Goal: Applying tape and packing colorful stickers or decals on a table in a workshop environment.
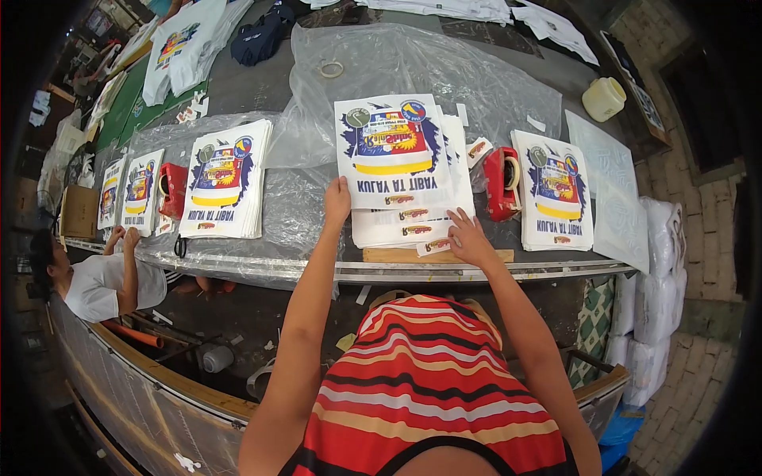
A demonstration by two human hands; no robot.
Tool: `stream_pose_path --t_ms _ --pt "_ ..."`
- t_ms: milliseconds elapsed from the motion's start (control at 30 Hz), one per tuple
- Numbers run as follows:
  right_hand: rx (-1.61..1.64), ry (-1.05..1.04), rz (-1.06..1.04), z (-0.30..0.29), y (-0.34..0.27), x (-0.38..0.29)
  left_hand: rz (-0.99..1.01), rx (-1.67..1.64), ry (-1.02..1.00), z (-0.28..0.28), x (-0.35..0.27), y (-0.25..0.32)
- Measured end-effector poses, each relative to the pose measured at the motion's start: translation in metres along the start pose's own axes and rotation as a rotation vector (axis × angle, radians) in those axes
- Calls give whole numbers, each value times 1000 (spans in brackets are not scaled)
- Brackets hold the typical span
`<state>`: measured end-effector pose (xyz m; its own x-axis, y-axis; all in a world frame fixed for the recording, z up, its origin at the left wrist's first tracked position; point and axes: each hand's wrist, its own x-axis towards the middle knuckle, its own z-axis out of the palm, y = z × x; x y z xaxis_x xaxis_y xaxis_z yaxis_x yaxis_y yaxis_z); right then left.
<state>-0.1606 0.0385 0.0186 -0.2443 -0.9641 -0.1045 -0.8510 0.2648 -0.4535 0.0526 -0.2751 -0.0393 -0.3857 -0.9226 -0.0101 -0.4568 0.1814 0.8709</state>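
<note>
A white sheet (390, 163) with a colourful print and upside-down writing lies over a stack of similar sheets (381, 235) before me. My left hand (337, 201) grips its lower left edge. Lower on the stack, several small printed logos show one below another. At the lower right, the spread fingers of my right hand (470, 239) rest on the sheets beside a small printed label strip (433, 246). Just right of the stack stands a red tape dispenser (497, 185) with a roll of tape. Another label strip (478, 150) lies between them.
Further stacks of printed sheets lie left (221, 184) and right (556, 193). Scissors (180, 246) and a second red dispenser (172, 190) are at left, near a seated co-worker (113, 282). Clear plastic sheeting (417, 65), a tape roll (331, 69) and a plastic container (603, 98) lie beyond.
</note>
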Motion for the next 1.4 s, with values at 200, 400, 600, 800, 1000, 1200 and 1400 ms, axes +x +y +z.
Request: stream_pose_path --t_ms 200,400,600,800,1000,1200,1400 --pt "-20 -59 2 3 1 -9 71 99 -102 4 -9 16" --pt "106 11 14 12 2 -33 -64 228 -270 7 -39 28" --pt "203 111 20 12 0 -36 271 416 -21 7 -75 42" --pt "286 271 44 -8 -4 -9 461 456 -262 2 -83 31" --pt "431 246 115 -17 -14 61 378 334 -278 5 -80 30" --pt "401 -9 68 10 17 101 366 278 -287 -3 -73 25" --pt "242 -71 71 23 22 104 529 550 -207 -1 -80 31"
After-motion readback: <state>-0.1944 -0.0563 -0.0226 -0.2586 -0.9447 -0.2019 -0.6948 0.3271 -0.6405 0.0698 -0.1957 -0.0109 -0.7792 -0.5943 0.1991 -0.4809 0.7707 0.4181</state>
